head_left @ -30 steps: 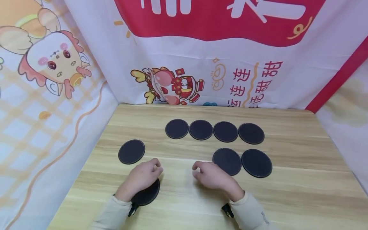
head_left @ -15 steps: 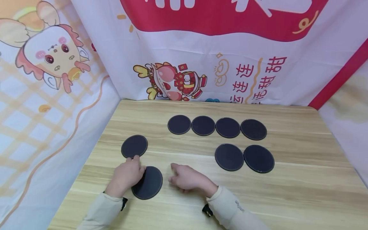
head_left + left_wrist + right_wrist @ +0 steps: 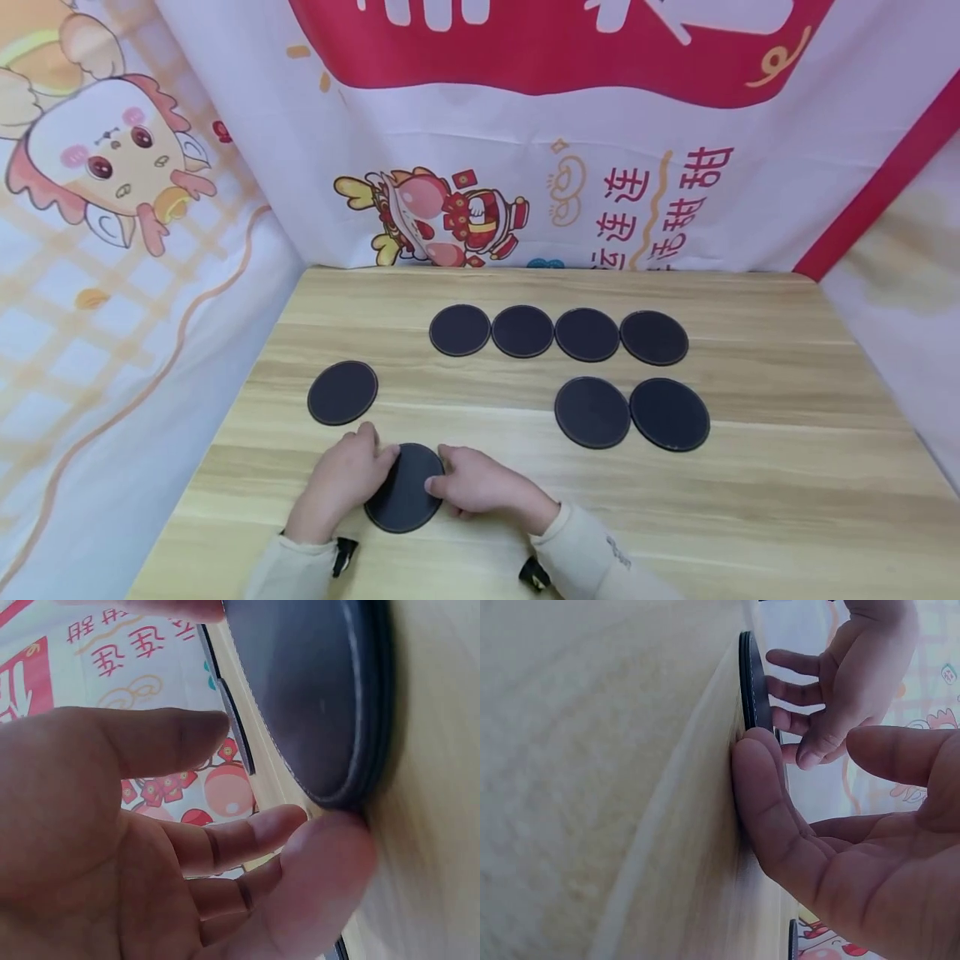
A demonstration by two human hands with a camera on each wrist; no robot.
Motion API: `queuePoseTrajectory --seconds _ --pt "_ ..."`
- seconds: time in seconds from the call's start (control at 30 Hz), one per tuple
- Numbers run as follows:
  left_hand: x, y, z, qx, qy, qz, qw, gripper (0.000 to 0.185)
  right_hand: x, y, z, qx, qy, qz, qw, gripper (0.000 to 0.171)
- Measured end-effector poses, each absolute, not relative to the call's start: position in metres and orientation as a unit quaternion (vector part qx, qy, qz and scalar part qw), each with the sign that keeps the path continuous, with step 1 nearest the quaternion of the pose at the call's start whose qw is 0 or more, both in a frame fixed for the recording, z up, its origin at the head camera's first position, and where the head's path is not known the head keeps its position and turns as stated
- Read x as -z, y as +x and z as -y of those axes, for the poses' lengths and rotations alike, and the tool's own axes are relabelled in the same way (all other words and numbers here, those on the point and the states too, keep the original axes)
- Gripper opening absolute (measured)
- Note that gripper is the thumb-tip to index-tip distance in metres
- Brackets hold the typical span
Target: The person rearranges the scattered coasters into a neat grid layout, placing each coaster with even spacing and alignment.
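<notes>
A round black coaster [image 3: 405, 492] with a stitched rim lies on the table between both hands. Its edge looks thick and layered in the left wrist view, like coasters stacked together. My left hand [image 3: 341, 479] is at its left side; a fingertip [image 3: 330, 832] meets the edge while the thumb [image 3: 180, 739] stays apart from it. On the other side, my right hand [image 3: 491, 485] has a fingertip [image 3: 757, 754] right at the rim. The right thumb [image 3: 885, 754] is raised, overlapping the coaster in the head view.
A single black coaster [image 3: 342, 392] lies beyond my left hand. Several coasters [image 3: 522, 332] form a row near the table's far edge, with two more, a left one [image 3: 592, 412] and a right one [image 3: 670, 415], below its right end. Printed cloth [image 3: 450, 125] hangs behind.
My right hand has come leftward to the coaster's right side. My left hand, earlier above the coaster, is now at its left side, and the coaster has shifted slightly right.
</notes>
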State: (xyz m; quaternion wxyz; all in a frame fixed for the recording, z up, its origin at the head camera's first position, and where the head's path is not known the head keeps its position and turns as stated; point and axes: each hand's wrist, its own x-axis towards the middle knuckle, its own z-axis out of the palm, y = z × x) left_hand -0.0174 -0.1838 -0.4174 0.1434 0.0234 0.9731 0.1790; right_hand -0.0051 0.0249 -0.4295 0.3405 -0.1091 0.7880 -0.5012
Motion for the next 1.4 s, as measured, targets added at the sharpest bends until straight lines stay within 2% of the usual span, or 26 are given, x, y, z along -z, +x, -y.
queuePoseTrajectory --seconds 0.17,0.33,0.57,0.73,1.03,1.4 --pt "0.418 -0.019 0.182 -0.207 0.022 -0.968 0.141 0.030 0.431 -0.005 -0.026 0.547 -0.094 -0.754 0.351 0.044" --pt "0.423 -0.024 0.185 -0.244 0.013 -0.959 0.145 0.024 0.435 -0.006 -0.030 0.578 -0.065 -0.736 0.345 0.052" --pt "0.427 -0.031 0.189 -0.300 0.028 -0.946 0.120 0.013 0.439 -0.009 -0.038 0.604 -0.050 -0.727 0.323 0.058" --pt "0.429 -0.037 0.189 -0.335 0.035 -0.935 0.111 0.013 0.442 -0.011 -0.044 0.611 -0.050 -0.728 0.307 0.059" --pt "0.432 -0.049 0.185 -0.461 -0.001 -0.877 0.134 0.013 0.443 -0.017 -0.058 0.631 -0.063 -0.721 0.279 0.061" --pt "0.437 -0.064 0.154 -0.496 -0.014 -0.861 0.107 0.015 0.445 -0.028 -0.079 0.636 -0.053 -0.729 0.246 0.065"
